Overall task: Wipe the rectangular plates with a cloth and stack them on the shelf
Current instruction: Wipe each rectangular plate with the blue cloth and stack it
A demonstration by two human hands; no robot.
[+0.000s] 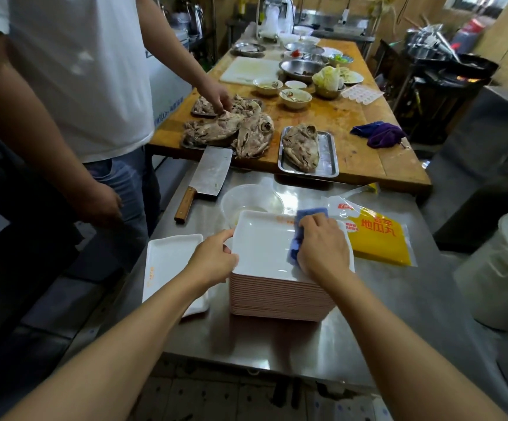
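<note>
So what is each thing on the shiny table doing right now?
Top plate: on the stack, being wiped.
Plate stack: tall, upright.
Blue cloth: pressed on the top plate.
Right hand: grips the cloth.
Left hand: holds the plate's edge.
Single plate: lying apart, left.
Cleaver: lying flat.

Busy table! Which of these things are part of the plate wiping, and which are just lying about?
In use: blue cloth under right hand; top plate, held by left hand; plate stack; separate plate.

Lying about: cleaver, clear bowl, yellow packet, purple rag.
</note>
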